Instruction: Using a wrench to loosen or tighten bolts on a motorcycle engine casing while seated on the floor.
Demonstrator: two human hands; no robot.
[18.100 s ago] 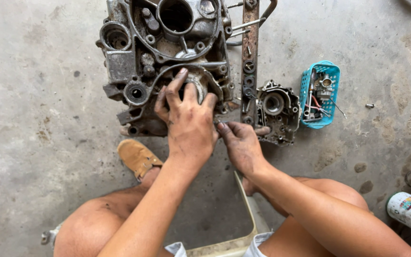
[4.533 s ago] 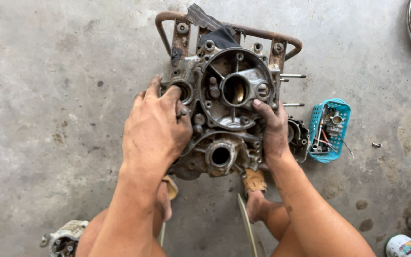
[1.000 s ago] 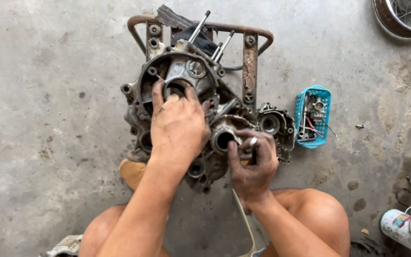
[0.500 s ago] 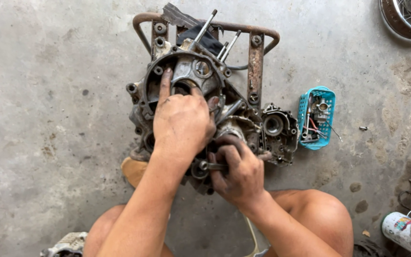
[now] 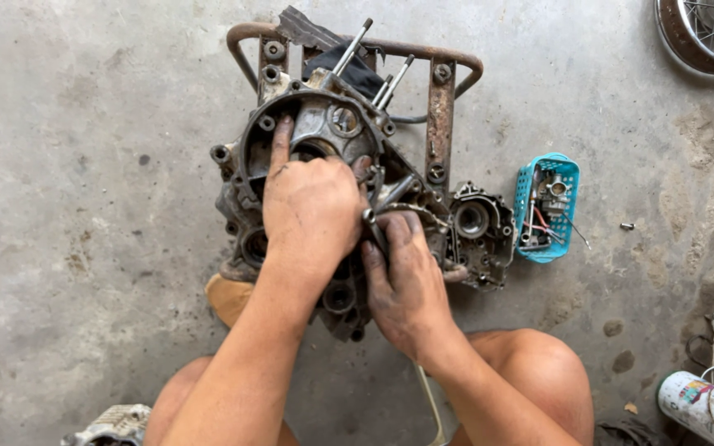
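Right now, in the head view, your left hand [image 5: 311, 211] lies flat on the engine case [image 5: 324, 140], fingers spread, forefinger stretched up along the inner rim of the big round opening; it presses rather than grips. Your right hand [image 5: 406, 285] sits just beside it, fingers curled shut around a small metal rod [image 5: 373, 231] that pokes up between your thumb and forefinger. The case rests tilted on a rusty frame [image 5: 440, 116] beyond your fingertips, with long studs [image 5: 353, 45] sticking up past them. To the right of your right fingers lie a smaller cover piece [image 5: 477, 231] and a blue basket [image 5: 547, 206] of small parts, with a loose bolt [image 5: 627, 225] farther off on the floor [image 5: 84, 165].

Judging from this, the tilted case could rock or slide on the frame if your flat hand lifts. The oily rod could slip from your curled fingers. Your forefinger lies close to a sharp rim, so a sudden shift could pinch it.
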